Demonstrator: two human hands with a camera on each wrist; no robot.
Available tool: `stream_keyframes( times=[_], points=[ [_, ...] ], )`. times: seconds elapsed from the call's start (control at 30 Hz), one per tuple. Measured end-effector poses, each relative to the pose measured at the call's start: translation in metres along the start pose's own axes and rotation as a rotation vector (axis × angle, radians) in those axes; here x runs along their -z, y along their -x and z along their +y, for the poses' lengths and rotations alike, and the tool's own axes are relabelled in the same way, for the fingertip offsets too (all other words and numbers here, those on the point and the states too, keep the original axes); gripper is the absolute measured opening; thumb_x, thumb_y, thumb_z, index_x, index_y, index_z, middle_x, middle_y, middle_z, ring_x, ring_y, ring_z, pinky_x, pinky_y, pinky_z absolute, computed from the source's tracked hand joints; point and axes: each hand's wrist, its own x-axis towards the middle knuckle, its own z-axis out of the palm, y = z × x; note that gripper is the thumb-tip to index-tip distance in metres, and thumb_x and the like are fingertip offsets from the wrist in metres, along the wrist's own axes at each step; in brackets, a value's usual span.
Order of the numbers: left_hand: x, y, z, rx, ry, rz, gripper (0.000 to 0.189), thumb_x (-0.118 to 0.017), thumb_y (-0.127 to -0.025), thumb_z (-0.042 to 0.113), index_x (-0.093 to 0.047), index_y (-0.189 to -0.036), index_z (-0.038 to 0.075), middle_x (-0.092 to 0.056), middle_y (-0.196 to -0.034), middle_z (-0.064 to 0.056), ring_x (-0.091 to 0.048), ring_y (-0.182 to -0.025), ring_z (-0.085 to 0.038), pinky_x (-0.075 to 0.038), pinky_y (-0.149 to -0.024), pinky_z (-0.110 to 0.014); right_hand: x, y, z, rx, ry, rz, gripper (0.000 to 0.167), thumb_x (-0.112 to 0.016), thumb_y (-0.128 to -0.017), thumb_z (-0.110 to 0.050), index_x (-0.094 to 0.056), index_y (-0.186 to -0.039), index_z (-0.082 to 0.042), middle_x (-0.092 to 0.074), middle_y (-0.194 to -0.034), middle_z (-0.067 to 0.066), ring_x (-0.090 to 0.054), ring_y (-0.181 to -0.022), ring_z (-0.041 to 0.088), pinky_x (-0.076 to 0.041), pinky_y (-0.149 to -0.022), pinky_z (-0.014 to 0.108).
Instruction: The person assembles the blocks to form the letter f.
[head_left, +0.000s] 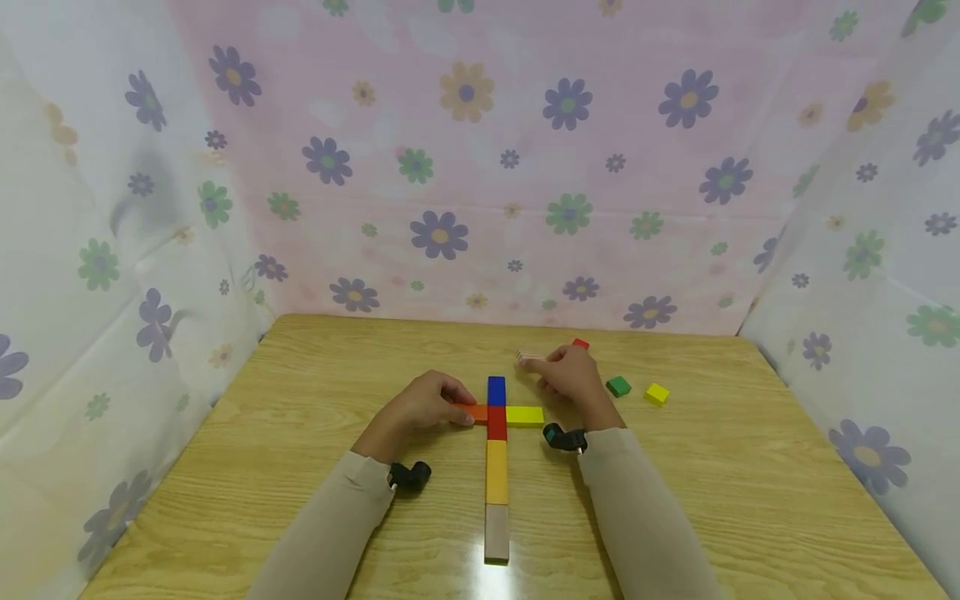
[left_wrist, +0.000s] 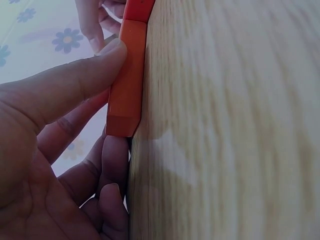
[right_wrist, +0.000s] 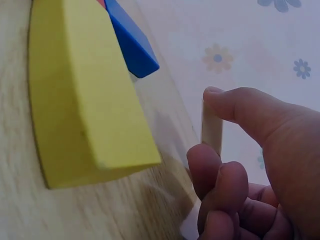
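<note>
On the table lies a cross of flat wooden blocks. Its upright runs from a blue block (head_left: pixel 497 390) through a red block (head_left: pixel 497 423) and an amber block (head_left: pixel 497 472) to a tan block (head_left: pixel 497 532). A yellow block (head_left: pixel 525 416) forms the right arm, an orange block (left_wrist: pixel 131 75) the left one. My left hand (head_left: pixel 427 402) pinches the orange block, thumb on its near side, with its end against the red block. Beyond the yellow block, my right hand (head_left: pixel 572 375) holds a small, thin pale piece (right_wrist: pixel 212 127) between thumb and fingers, off the table.
Right of my right hand lie a loose green block (head_left: pixel 618 386) and a small yellow block (head_left: pixel 657 394). Another red block (head_left: pixel 581 343) shows partly behind that hand. Flower-printed cloth (head_left: pixel 495 183) hangs behind the wooden table (head_left: pixel 675 500) and along both sides.
</note>
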Motion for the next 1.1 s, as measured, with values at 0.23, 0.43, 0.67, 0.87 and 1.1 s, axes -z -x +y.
stream_keyframes(
  times=[0.23, 0.43, 0.67, 0.87, 1.1],
  points=[
    [0.002, 0.0, -0.001, 0.006, -0.017, 0.016, 0.018, -0.086, -0.086, 0.018, -0.081, -0.103, 0.017, -0.072, -0.103, 0.003, -0.062, -0.095, -0.018, -0.052, -0.092, -0.038, -0.007, 0.003, -0.007, 0.03, 0.049, 0.03, 0.067, -0.08, -0.082, -0.062, -0.06, -0.114, -0.006, -0.076, -0.075, 0.004, -0.069, -0.076, 0.023, -0.052, -0.076, 0.037],
    [0.002, 0.0, 0.0, 0.006, -0.009, 0.017, 0.019, -0.087, -0.085, 0.018, -0.081, -0.103, 0.017, -0.073, -0.103, 0.002, -0.062, -0.095, -0.018, -0.052, -0.093, -0.039, -0.013, 0.006, -0.013, -0.005, 0.103, 0.054, 0.06, -0.081, -0.082, -0.061, -0.061, -0.096, -0.006, -0.074, -0.07, 0.004, -0.068, -0.074, 0.026, -0.045, -0.063, 0.034],
    [-0.001, 0.001, -0.001, 0.005, 0.003, 0.007, 0.019, -0.087, -0.085, 0.017, -0.081, -0.104, 0.015, -0.073, -0.101, 0.001, -0.062, -0.092, -0.018, -0.052, -0.088, -0.035, -0.019, 0.009, -0.015, -0.021, 0.164, 0.051, 0.058, -0.082, -0.08, -0.061, -0.057, -0.084, -0.01, -0.073, -0.067, 0.003, -0.067, -0.066, 0.024, -0.042, -0.057, 0.034],
    [-0.002, 0.001, 0.001, -0.004, -0.001, 0.008, 0.02, -0.086, -0.085, 0.017, -0.081, -0.104, 0.014, -0.073, -0.1, 0.001, -0.062, -0.092, -0.018, -0.052, -0.085, -0.034, -0.02, 0.011, -0.017, -0.009, 0.188, 0.054, 0.058, -0.083, -0.08, -0.061, -0.055, -0.073, -0.011, -0.071, -0.065, 0.003, -0.066, -0.063, 0.025, -0.04, -0.052, 0.034],
    [-0.002, 0.0, 0.001, -0.014, -0.008, 0.01, 0.02, -0.086, -0.085, 0.018, -0.081, -0.104, 0.016, -0.073, -0.101, 0.001, -0.062, -0.092, -0.018, -0.053, -0.085, -0.033, -0.022, 0.009, -0.016, 0.002, 0.235, 0.079, 0.056, -0.082, -0.08, -0.061, -0.059, -0.07, -0.011, -0.07, -0.062, 0.003, -0.064, -0.059, 0.024, -0.038, -0.048, 0.031]
  ],
)
